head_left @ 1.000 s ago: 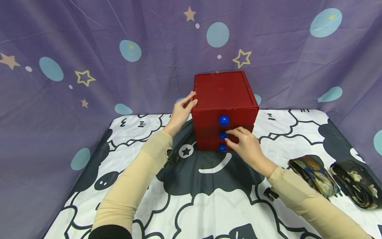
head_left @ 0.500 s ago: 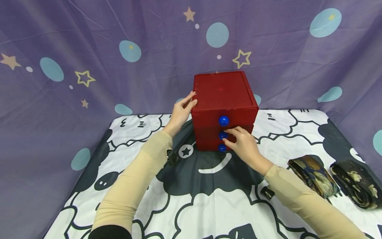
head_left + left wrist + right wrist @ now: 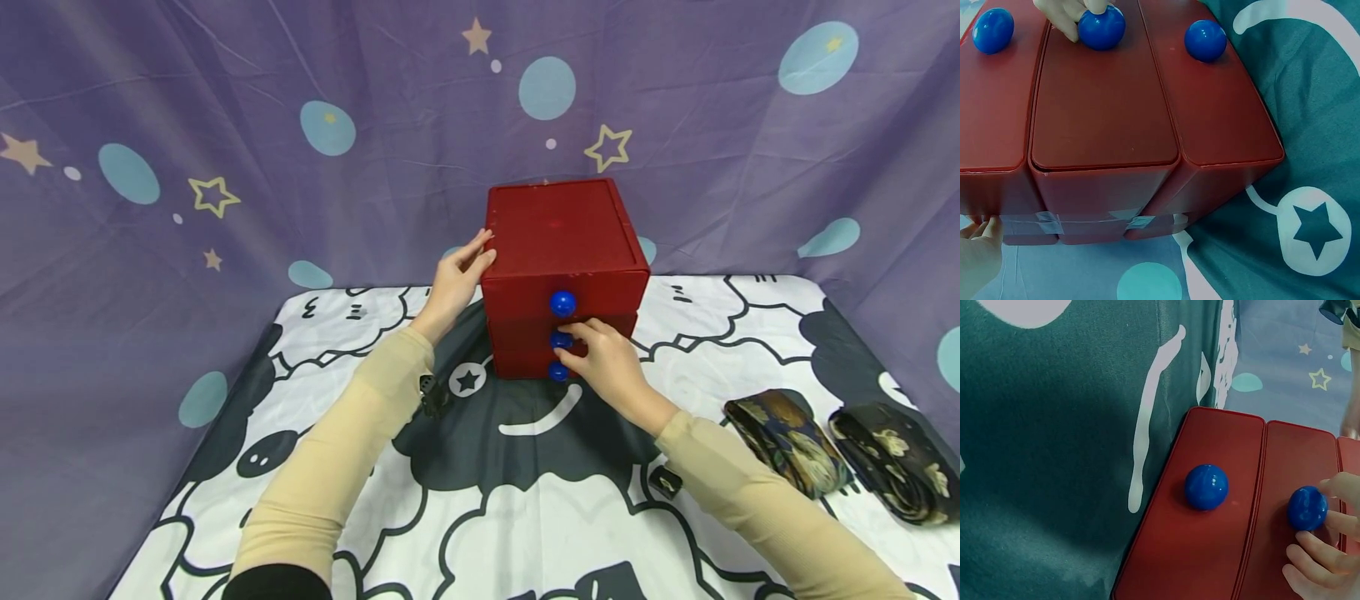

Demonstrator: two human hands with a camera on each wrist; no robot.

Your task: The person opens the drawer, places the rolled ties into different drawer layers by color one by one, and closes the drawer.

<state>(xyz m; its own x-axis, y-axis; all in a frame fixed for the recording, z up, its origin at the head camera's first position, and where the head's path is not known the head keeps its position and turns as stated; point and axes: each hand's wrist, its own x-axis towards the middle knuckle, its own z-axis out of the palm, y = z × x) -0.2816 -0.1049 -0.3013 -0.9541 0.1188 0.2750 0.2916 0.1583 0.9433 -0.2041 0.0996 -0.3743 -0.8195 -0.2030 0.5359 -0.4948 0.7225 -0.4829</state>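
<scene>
A red drawer box [image 3: 555, 229] stands on the bed-like printed cloth, with three blue round knobs down its front. My right hand [image 3: 611, 362] is at the middle knob [image 3: 560, 339], thumb and finger pinching it from either side. In the left wrist view, fingertips touch this middle knob [image 3: 1102, 28]; the right wrist view shows fingers about the same knob [image 3: 1307, 508]. The top knob [image 3: 563, 303] and bottom knob [image 3: 558, 371] are untouched. With fairly straight fingers, my left hand [image 3: 453, 287] rests against the box's left side near its upper edge.
Two folded dark floral cloth bundles, one nearer [image 3: 787, 437] and one farther right [image 3: 896, 462], lie right of my right forearm. A purple curtain [image 3: 420, 108] with stars hangs behind the box. White-and-dark printed cloth [image 3: 487, 533] covers the surface.
My right hand has shifted slightly left, so its thumb and finger reach further around the middle knob. The left hand and the box look unmoved.
</scene>
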